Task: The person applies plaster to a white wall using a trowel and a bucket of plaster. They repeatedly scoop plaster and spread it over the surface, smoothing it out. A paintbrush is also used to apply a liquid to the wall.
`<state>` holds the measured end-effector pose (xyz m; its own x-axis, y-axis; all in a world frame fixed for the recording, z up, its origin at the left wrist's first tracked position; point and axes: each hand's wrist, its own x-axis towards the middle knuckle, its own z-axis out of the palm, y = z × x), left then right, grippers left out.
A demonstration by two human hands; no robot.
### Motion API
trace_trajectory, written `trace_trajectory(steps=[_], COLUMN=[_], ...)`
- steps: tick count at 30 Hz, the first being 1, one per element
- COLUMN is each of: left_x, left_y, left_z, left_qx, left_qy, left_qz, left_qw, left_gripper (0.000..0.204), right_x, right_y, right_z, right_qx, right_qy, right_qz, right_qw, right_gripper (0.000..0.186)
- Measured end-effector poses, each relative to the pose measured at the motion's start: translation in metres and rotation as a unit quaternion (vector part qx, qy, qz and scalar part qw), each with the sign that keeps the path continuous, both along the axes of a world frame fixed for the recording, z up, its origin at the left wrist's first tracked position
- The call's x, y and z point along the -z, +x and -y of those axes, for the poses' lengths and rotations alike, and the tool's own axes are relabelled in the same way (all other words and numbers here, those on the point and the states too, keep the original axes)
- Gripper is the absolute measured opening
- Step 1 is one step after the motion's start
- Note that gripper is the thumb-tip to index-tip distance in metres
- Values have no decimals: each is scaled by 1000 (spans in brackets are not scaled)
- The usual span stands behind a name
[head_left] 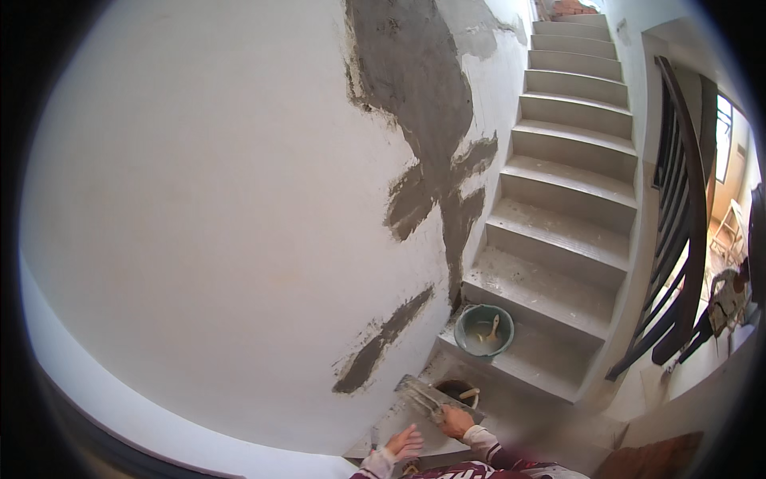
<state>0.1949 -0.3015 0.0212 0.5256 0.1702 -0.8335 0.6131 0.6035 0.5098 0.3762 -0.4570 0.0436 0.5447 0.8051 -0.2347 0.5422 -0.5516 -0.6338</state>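
A trowel [416,391], wide and flat, is held at the foot of the stairs [566,169], close to the wall [223,199], partly over a dark bucket [453,385]; whether the two touch cannot be told. The trowel's handle is mostly hidden by the right hand [456,421], whose fingers are clamped around it. The left hand [404,441] is held open nearby, fingers slightly apart, with nothing seen in it.

Judged by the wall, the patching is well advanced: a broad grey patch [435,152] is spread down toward the stairs, with arms branching off, and a separate slanting strip [384,342] is laid lower down. Ragged edges are left on both, so finishing appears to be outstanding. The trowel's blade looks grey and smeared, though fresh mix on it cannot be made out.

A green bucket [462,321], with a brush [494,326] inside, is set on a step. The stairs are flanked on the right by a dark railing [688,128].
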Motion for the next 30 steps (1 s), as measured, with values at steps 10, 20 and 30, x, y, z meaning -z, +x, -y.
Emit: trace_trajectory(steps=[10,20,30], left_x=[56,128,138], left_y=[-10,-120,-186], left_z=[-79,-186,-192], left_qx=[-187,454,549], left_qy=[-23,440,354], left_qz=[77,-117,-221], left_qw=[979,766,724], left_gripper=[37,96,63], right_x=[-16,160,160], right_y=[-91,-223,-312], right_z=[-36,141,177], right_qx=[-27,368,560], right_qy=[188,-140,-152], right_qz=[76,-343,-475], right_qw=[979,853,661], right_gripper=[51,83,91])
